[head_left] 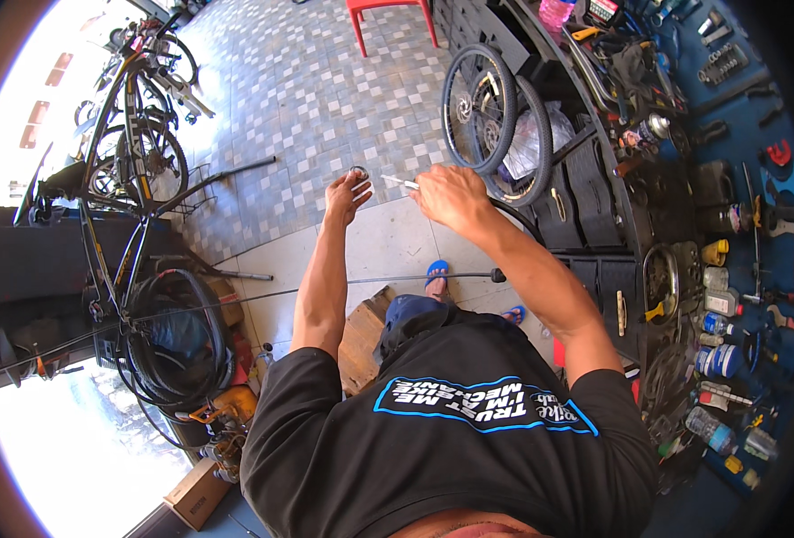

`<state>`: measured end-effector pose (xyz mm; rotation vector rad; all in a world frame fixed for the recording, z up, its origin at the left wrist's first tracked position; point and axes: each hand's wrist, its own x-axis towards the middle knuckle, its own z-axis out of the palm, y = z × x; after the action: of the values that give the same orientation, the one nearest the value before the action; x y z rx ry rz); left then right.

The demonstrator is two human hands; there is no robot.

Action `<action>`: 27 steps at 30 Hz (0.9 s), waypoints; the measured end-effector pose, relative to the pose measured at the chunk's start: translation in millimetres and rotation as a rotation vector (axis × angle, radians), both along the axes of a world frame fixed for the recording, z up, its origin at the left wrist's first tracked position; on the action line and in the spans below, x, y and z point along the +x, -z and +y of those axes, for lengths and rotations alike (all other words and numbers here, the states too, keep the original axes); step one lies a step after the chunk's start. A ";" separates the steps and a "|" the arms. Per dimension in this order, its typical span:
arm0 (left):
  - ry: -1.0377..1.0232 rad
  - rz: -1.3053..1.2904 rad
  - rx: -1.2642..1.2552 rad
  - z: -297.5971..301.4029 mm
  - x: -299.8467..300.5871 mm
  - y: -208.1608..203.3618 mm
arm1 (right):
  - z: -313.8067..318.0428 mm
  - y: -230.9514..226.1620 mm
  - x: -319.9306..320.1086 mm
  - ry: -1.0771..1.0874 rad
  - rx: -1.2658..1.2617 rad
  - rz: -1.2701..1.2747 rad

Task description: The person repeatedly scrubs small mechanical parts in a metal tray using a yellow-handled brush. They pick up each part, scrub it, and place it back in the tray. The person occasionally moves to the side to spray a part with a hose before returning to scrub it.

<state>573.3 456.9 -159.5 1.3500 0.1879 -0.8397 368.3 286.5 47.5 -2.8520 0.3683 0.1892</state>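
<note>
Near the middle of the view, my left hand (348, 197) is raised with its fingers closed on a small dark metal ring (358, 170). The ring may be a bearing, but it is too small to be certain. Just to the right, my right hand (453, 195) grips a thin, pale stick-like tool (401, 182). Its whitish tip points left toward the ring, with a gap between them. What kind of tool it is cannot be made out, since my fingers cover its other end. Both forearms reach forward over the floor.
At left stands a black bicycle frame (133, 108), with tyres (213, 345) hanging below. A thin cable-like line (370, 281) crosses before me to a black end piece (497, 275). Two wheels (479, 108) lean on black drawers (585, 202); tools crowd the right-hand bench. A wooden block (361, 345) sits below.
</note>
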 end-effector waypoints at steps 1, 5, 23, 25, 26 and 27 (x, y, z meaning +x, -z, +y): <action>-0.011 0.017 -0.021 0.2 -0.5 0.4 | -0.3 -0.1 -0.2 -0.010 0.018 -0.001; -0.047 0.096 -0.065 -6.8 -1.9 -0.1 | -0.6 -4.1 2.5 -0.001 0.047 0.085; -0.139 0.071 0.014 -23.2 -11.9 -0.2 | 0.0 -2.9 -3.9 0.075 0.166 0.125; 0.026 -0.137 0.058 -19.7 -12.6 -1.2 | -3.1 -8.8 -3.2 0.083 0.123 0.099; 0.109 -0.240 0.080 -18.2 -12.7 -1.7 | -4.4 -11.6 -2.1 0.087 0.101 0.086; 0.113 -0.244 0.045 -20.6 -14.4 -4.4 | -7.6 -13.2 -0.9 0.091 0.101 0.078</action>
<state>558.9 436.3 -155.0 1.5031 -0.0605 -0.7598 367.4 278.9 60.7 -2.7272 0.4882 0.2933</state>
